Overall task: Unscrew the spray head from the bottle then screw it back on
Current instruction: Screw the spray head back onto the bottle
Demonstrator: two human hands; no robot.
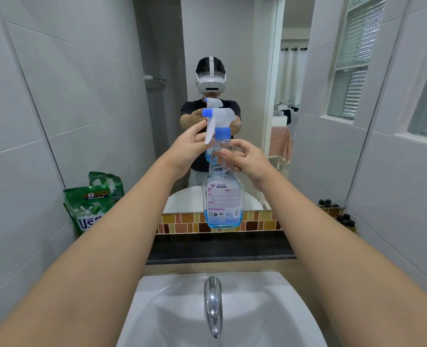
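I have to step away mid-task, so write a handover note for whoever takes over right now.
Left hand: fingertips on the white trigger of the spray head.
Right hand: fingers curled around the neck of the spray bottle, holding it up over the sink, in front of the mirror.
Done: unclear; the blue collar sits on the bottle neck, and whether it is tight or loosened cannot be told.
Left: check the collar; unscrew the head if not yet done, then screw it back on.

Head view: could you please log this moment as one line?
clear plastic spray bottle upright, held | white-and-blue spray head seated | left hand at trigger | right hand grips neck
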